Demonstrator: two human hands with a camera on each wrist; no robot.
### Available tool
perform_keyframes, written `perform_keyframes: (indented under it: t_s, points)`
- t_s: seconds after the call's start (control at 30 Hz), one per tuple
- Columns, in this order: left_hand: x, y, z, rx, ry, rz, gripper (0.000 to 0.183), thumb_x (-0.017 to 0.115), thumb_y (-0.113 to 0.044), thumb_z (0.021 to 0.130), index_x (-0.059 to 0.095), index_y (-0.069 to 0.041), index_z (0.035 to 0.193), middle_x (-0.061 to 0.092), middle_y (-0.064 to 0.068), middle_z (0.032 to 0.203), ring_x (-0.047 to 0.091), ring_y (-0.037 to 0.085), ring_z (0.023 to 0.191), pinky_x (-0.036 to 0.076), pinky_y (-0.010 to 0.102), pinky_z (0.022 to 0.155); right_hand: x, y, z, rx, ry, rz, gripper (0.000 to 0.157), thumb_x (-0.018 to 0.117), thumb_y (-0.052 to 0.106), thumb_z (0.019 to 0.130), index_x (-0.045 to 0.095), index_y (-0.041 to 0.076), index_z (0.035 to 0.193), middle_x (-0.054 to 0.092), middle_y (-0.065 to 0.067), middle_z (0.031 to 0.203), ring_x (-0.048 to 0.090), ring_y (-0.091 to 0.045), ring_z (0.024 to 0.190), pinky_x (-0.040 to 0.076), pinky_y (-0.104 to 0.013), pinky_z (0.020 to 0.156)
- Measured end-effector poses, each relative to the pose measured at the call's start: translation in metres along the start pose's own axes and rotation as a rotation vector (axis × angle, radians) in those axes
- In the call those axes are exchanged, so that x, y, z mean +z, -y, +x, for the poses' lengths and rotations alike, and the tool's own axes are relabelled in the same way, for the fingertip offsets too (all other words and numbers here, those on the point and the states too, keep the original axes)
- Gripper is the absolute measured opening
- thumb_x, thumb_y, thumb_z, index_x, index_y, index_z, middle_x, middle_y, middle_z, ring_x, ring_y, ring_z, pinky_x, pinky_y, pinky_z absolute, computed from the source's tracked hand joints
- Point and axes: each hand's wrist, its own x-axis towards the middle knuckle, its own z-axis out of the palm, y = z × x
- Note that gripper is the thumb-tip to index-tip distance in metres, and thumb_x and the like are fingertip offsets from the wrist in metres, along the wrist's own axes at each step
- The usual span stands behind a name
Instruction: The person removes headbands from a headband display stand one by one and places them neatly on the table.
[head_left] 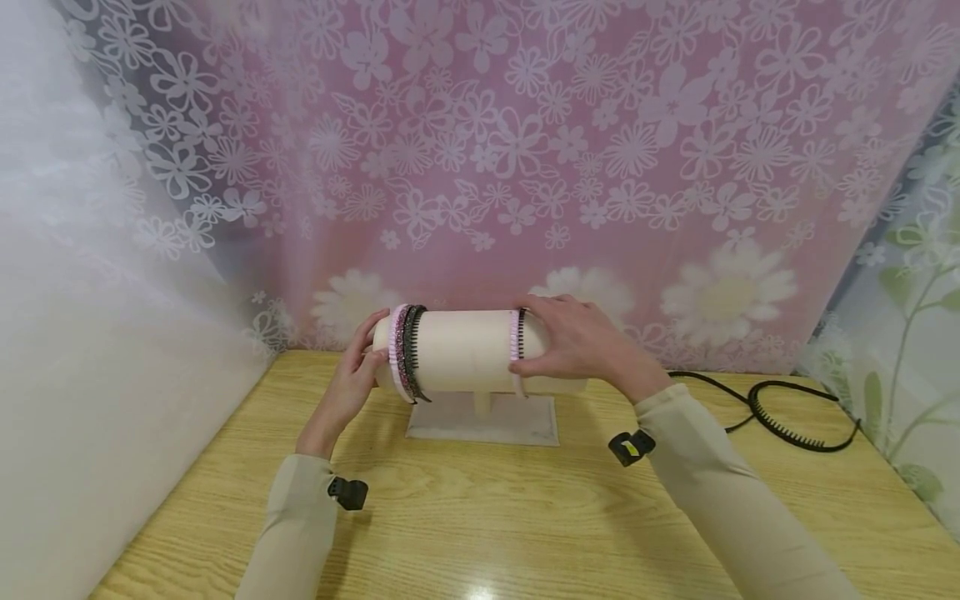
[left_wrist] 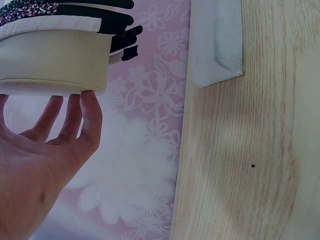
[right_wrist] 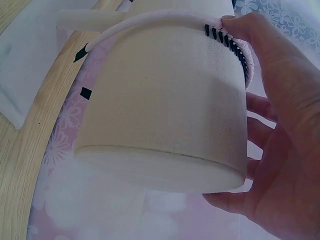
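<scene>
1. Across the upper frame: pink curtain, white flower print, hung behind everything.
2. Lower half: wood-grain table.
3. Lower right and lower left: pale sleeves, one per arm.
4. Center of frame: cream display stand, padded cylinder lying sideways on a short post; its flat pale base sits on the table.
5. Right of center: right hand, partly closed, thumb in front, fingers over the back; pinches the front pink headband at the stand's right end.
6. Left of center: left hand, partly curled, thumb in front and fingers behind; grips the stand's left end beside the clustered headbands.
7. Right edge, on table: black bands, crossing, one toothed; part hidden by the arm.
8. Around cylinder's left end, side by side: pale pink band, pink glitter band, dark toothed band.
9. Around cylinder's right end: front pink headband, dark teeth inside, tips apart below.
10. At both cuffs: black wrist cameras.
</scene>
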Motion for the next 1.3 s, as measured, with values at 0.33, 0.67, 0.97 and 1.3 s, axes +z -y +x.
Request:
perform_keyframes:
  t_s: [0.33,0.67,0.97,1.3]
  points:
    - [0.0,-0.001,0.001,0.008,0.002,0.005,0.055,0.04,-0.021,0.109,0.03,-0.037,0.16,0.043,0.013,0.155,0.063,0.013,0.102,0.057,0.039,0.073,-0.002,-0.009,-0.005,0.015,-0.003,0.043,0.088,0.077,0.061,0.079,0.045,0.025,0.153,0.058,-0.009,0.149,0.053,-0.037,0.134,0.051,-0.057,0.094]
    - [0.0,0.0,0.004,0.003,0.011,-0.012,0.055,0.039,-0.02,0.11,0.029,-0.035,0.161,0.041,0.012,0.156,0.064,0.014,0.102,0.058,0.039,0.074,-0.002,-0.016,-0.008,0.016,-0.006,0.085,0.091,0.079,0.056,0.08,0.044,0.016,0.154,0.054,-0.011,0.153,0.047,-0.041,0.14,0.044,-0.06,0.109]
    - [0.0,-0.001,0.003,0.0,0.005,-0.006,0.055,0.039,-0.02,0.109,0.028,-0.032,0.162,0.041,0.013,0.156,0.063,0.015,0.103,0.058,0.036,0.075,-0.002,-0.023,-0.012,0.007,-0.023,0.099,0.089,0.081,0.052,0.079,0.046,0.013,0.152,0.055,-0.012,0.15,0.049,-0.042,0.138,0.043,-0.061,0.11]
    - [0.002,0.0,0.001,-0.013,-0.001,-0.014,0.055,0.039,-0.019,0.109,0.029,-0.035,0.161,0.041,0.012,0.156,0.062,0.013,0.105,0.057,0.034,0.076,-0.002,-0.031,-0.017,0.003,-0.037,0.107,0.088,0.082,0.048,0.079,0.047,0.013,0.151,0.058,-0.014,0.146,0.054,-0.041,0.131,0.048,-0.057,0.102]
